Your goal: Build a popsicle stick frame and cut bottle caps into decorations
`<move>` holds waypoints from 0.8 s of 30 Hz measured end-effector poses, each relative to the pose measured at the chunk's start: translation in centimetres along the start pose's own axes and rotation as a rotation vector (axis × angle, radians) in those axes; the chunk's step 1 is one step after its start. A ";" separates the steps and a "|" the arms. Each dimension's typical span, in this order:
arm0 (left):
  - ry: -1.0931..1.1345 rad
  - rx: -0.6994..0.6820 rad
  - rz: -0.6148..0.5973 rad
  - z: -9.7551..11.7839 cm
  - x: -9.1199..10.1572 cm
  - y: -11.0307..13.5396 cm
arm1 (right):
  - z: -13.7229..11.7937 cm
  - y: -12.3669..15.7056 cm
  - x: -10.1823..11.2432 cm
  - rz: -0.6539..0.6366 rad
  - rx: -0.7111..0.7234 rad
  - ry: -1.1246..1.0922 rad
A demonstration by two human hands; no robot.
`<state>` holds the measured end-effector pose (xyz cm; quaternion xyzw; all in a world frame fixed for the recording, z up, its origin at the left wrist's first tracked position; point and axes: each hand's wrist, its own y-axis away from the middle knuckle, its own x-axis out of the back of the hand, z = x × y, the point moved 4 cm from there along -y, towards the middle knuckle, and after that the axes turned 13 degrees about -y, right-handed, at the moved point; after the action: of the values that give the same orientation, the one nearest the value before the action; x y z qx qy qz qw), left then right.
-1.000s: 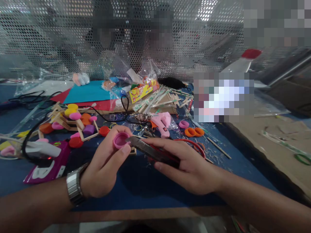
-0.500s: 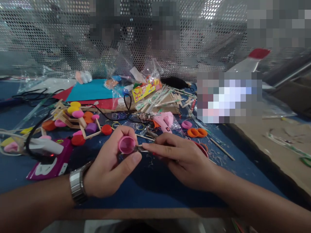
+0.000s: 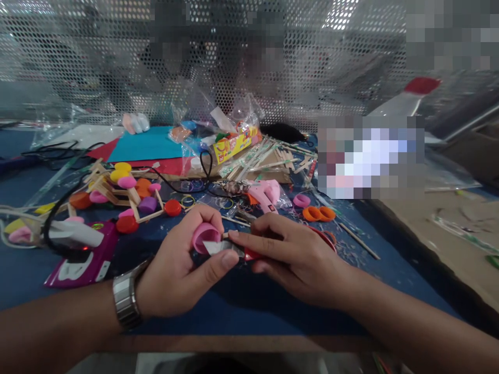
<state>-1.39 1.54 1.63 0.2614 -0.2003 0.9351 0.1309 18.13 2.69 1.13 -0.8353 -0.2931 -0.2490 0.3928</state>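
My left hand (image 3: 179, 270), with a metal watch on its wrist, pinches a pink bottle cap (image 3: 203, 236) between thumb and fingers, the hollow side turned towards me. In my right hand (image 3: 290, 257) is a red-handled utility knife (image 3: 230, 248); its bare blade lies across the cap's opening, and my forefinger runs along the top of the tool. Both hands meet just above the blue table top (image 3: 234, 306), near its front edge.
A frame of wooden sticks with coloured caps (image 3: 128, 195) lies at the left. A pink glue gun (image 3: 265, 195), orange rings (image 3: 317, 213), a magenta card (image 3: 83, 262), bags of sticks (image 3: 249, 153) and a red-capped glue bottle (image 3: 393, 109) lie behind. Cardboard (image 3: 436, 228) covers the right.
My hands drew closer together, and the knife blade slid from beside the cap to across its opening. My left hand tilted the cap a little.
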 end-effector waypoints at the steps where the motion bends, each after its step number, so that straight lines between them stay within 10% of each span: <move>1: 0.022 0.003 -0.009 0.0 0.0 0.1 | 0.0 0.0 0.0 -0.004 0.000 0.002; 24: 0.632 0.373 0.104 -2.0 -0.7 -0.7 | 0.2 -0.2 1.1 0.154 -0.153 -0.036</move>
<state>-1.47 2.96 -0.07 -0.0316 0.0110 0.9955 0.0886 18.79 3.29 1.78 -0.8872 -0.2153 -0.2248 0.3405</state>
